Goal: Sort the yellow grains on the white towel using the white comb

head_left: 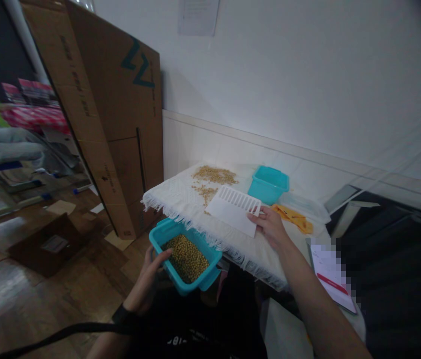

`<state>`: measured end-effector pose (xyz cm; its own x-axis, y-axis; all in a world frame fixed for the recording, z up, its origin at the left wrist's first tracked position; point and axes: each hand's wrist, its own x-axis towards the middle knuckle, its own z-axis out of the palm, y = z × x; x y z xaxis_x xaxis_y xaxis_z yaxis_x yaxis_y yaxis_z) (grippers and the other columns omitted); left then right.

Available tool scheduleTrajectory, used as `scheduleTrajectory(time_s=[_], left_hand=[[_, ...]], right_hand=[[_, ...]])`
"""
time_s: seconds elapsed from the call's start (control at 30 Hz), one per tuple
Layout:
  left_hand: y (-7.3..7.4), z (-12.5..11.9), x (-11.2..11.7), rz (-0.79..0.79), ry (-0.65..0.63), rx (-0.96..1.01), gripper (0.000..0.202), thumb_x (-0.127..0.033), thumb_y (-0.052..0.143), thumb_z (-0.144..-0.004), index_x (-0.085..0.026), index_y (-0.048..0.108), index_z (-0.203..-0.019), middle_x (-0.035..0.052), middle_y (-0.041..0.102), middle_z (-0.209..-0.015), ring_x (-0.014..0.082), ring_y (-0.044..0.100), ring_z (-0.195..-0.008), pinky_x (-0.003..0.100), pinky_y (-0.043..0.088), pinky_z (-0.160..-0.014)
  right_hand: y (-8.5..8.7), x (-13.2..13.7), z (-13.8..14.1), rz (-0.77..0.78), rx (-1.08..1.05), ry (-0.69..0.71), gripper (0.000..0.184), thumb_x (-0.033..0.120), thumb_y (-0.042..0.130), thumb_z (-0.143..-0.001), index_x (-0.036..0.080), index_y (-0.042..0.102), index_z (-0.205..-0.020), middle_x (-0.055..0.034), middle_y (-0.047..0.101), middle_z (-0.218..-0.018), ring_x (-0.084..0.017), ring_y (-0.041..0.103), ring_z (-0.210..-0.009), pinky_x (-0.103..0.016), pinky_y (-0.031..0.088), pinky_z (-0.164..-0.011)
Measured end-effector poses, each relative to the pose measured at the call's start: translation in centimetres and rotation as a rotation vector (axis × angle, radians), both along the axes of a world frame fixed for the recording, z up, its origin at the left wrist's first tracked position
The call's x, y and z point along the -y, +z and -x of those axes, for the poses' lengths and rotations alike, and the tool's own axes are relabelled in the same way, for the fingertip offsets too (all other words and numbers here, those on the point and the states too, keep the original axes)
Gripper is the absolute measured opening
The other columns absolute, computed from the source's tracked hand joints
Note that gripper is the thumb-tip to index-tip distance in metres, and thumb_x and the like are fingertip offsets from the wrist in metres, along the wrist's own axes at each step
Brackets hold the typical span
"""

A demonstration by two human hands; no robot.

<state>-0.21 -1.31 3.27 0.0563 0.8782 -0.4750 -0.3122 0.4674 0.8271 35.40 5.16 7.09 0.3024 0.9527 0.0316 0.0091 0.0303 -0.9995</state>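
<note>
Dried beans (188, 257): a thick layer lies inside the teal tub (194, 285) in front of the worktop's near edge; more lie loose on the white-clothed worktop (171, 195).
Your left hand (150, 279): gripping the left side of that tub, thumb over the rim beside the beans.
Your right hand (270, 227): closed on the right end of the slotted white tool (232, 219); your two hands are well apart, each with its own load.
Slotted tool: flat, slots toward the wall, solid part toward you. You have it over the cloth just beside the loose beans; whether it touches the cloth, you cannot tell from this angle.
Done, by the look of it: a good share of the beans is in your tub, so the gathering seems well under way.
Left on the cloth: one broad heap (215, 174) toward the wall and a thinner scatter (205, 191) between it and your tool. If you are collecting them all, both parts remain.
Second teal tub (266, 193): behind the tool, out of your grip; you cannot make out whether anything lies at its bottom.
Beside it: a clear plastic lid (307, 207) and an orange-yellow cloth (294, 218), neither in your hands.
</note>
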Motion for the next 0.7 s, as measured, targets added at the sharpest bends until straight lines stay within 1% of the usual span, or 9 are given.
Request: scheduleTrajectory(time_s=[0.2,0.3,0.4,0.6,0.7], left_hand=[[-0.2,0.3,-0.3,-0.003,-0.013,-0.013,0.074,-0.050,0.076,-0.086,-0.039,0.038,-0.149,0.0110,0.067,-0.132,0.0267,0.079,-0.086,0.045,0.065,-0.074],[-0.1,0.4,-0.4,0.001,-0.004,-0.029,0.082,-0.050,0.078,-0.084,-0.037,0.035,-0.153,0.0141,0.065,-0.136,0.0279,0.078,-0.086,0.045,0.065,-0.072],[0.0,0.4,-0.5,0.001,0.013,-0.013,0.085,-0.049,0.081,-0.081,-0.037,0.036,-0.152,0.0152,0.065,-0.137,0.0285,0.078,-0.088,0.046,0.065,-0.073],[-0.1,0.5,-0.5,0.003,0.037,0.002,0.090,-0.051,0.084,-0.077,-0.037,0.037,-0.153,0.0143,0.068,-0.131,0.0311,0.078,-0.089,0.049,0.065,-0.075],[-0.1,0.5,-0.5,0.006,0.051,0.000,0.091,-0.049,0.084,-0.077,-0.038,0.036,-0.154,0.0134,0.069,-0.127,0.0300,0.078,-0.086,0.047,0.065,-0.073]], right_hand=[[0.2,0.1,0.5,0.009,-0.003,0.046,0.063,0.053,0.100,-0.050,0.022,0.072,-0.097,-0.0065,0.081,-0.085,-0.029,0.077,-0.078,-0.044,0.063,-0.076],[0.1,-0.1,0.5,0.008,-0.002,0.058,0.064,0.054,0.100,-0.051,0.023,0.071,-0.099,-0.0060,0.081,-0.085,-0.028,0.077,-0.078,-0.044,0.064,-0.077],[-0.2,-0.3,0.6,0.005,0.001,0.060,0.064,0.054,0.099,-0.052,0.023,0.071,-0.100,-0.0060,0.081,-0.085,-0.030,0.078,-0.081,-0.045,0.064,-0.078],[-0.3,-0.6,1.1,0.010,-0.006,0.092,0.063,0.055,0.098,-0.053,0.025,0.070,-0.101,-0.0043,0.082,-0.086,-0.030,0.079,-0.086,-0.044,0.065,-0.078],[-0.1,-0.5,1.4,0.019,-0.008,0.121,0.061,0.053,0.098,-0.054,0.025,0.070,-0.100,-0.0040,0.082,-0.086,-0.028,0.079,-0.083,-0.043,0.064,-0.078]])
